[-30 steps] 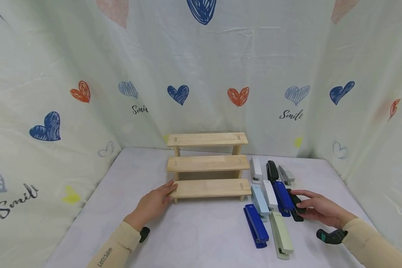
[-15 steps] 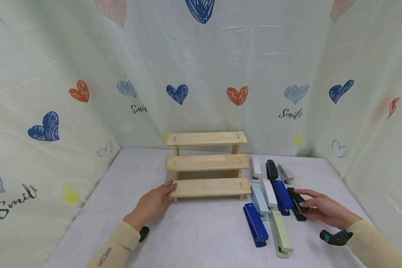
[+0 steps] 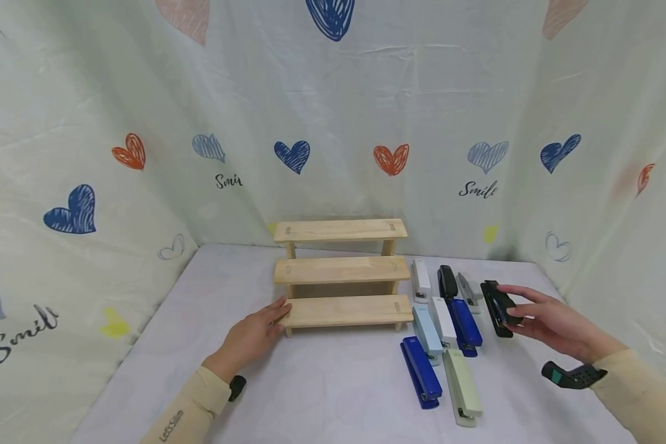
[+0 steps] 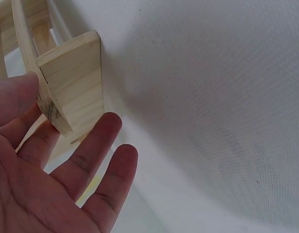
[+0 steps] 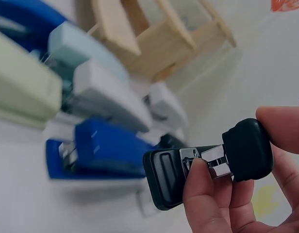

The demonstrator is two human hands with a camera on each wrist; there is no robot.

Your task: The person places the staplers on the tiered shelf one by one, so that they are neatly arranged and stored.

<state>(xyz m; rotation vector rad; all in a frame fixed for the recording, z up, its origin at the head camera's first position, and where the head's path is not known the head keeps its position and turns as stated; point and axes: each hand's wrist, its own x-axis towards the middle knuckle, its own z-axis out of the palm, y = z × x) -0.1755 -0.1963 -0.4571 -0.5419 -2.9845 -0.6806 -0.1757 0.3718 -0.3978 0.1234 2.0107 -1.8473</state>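
Observation:
My right hand grips a black stapler over the right side of the table, beside the other staplers. In the right wrist view the fingers hold the stapler's head and base, and a metal part shows between them. A three-tier wooden display rack stands at the back middle. At the left end of its lowest shelf, my left hand pinches the board between thumb and fingers, while two other fingers extend past it.
Right of the rack lie several staplers: a dark blue one, a pale green one, a light blue one, white ones, another blue one, a black one and a grey one. A heart-printed curtain surrounds the table.
My right hand has drawn the black stapler away from the blue one, moving it to the right and toward the back. My left hand stays at the rack.

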